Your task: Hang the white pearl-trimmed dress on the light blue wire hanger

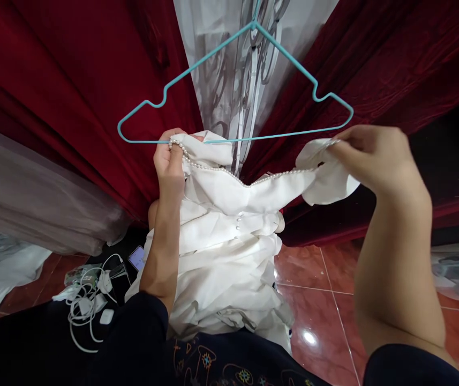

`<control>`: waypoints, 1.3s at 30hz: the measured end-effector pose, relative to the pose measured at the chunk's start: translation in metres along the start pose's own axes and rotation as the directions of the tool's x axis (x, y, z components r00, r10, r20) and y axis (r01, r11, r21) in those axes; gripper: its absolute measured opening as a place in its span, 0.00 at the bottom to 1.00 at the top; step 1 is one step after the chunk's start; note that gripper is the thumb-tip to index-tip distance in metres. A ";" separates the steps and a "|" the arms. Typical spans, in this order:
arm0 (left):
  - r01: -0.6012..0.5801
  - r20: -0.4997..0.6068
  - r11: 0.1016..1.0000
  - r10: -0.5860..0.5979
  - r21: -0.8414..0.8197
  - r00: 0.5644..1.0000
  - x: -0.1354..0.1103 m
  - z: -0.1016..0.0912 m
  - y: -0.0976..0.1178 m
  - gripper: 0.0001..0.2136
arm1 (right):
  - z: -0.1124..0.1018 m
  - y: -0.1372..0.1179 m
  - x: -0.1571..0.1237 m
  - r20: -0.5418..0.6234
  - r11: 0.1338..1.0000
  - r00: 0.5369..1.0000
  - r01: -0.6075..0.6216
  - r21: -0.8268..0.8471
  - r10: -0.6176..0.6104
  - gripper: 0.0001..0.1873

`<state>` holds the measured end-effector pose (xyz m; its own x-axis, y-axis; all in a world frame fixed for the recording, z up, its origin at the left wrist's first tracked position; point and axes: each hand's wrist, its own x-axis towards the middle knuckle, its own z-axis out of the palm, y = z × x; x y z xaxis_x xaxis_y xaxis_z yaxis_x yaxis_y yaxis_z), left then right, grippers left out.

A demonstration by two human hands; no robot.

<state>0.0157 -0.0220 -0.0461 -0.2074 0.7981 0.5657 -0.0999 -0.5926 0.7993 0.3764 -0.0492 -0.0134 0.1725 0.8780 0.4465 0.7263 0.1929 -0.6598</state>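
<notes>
A white dress [229, 236] with a pearl-trimmed neckline hangs between my two hands and falls to my lap. My left hand [170, 161] is closed on the dress's left shoulder, right at the bottom bar of a teal wire hanger [237, 80]. My right hand [368, 155] pinches the right shoulder strap, held out to the right, just below the hanger's right end. The hanger hangs in front of dark red curtains, its hook cut off at the top edge.
Dark red curtains [72, 80] fill the background with a white patterned sheer [229, 64] between them. Grey fabric [32, 203] lies at left. White cables and chargers [88, 305] and a phone [136, 258] sit on the glossy red tile floor [321, 300].
</notes>
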 end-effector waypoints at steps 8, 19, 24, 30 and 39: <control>0.027 -0.030 0.996 -0.024 0.090 0.999 -0.006 0.008 -0.005 0.21 | 0.064 -0.055 -0.016 -0.070 0.858 0.872 0.489 0.156 -0.485 0.08; 0.032 -0.175 0.932 0.034 0.362 0.984 -0.008 -0.053 -0.024 0.06 | 0.074 -0.047 -0.004 -0.229 0.910 0.891 0.412 0.052 -0.391 0.10; -0.150 -0.279 0.892 0.287 0.426 0.916 0.031 -0.081 0.004 0.05 | 0.062 -0.054 -0.008 -0.197 0.930 0.912 0.368 0.007 -0.359 0.09; -0.260 -0.108 0.791 0.378 0.555 0.920 0.085 -0.055 0.058 0.10 | 0.070 -0.064 -0.019 -0.240 0.927 0.899 0.375 -0.015 -0.367 0.07; -0.441 0.222 0.783 0.382 0.438 0.897 0.068 0.006 0.050 0.19 | 0.086 -0.062 -0.021 -0.310 0.916 0.866 0.397 -0.055 -0.394 0.09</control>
<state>0.0028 0.0036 0.0334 -0.0085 0.5141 0.8577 0.4392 -0.7686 0.4651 0.2706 -0.0424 -0.0339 0.0693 0.5484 0.8334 0.7705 0.5012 -0.3939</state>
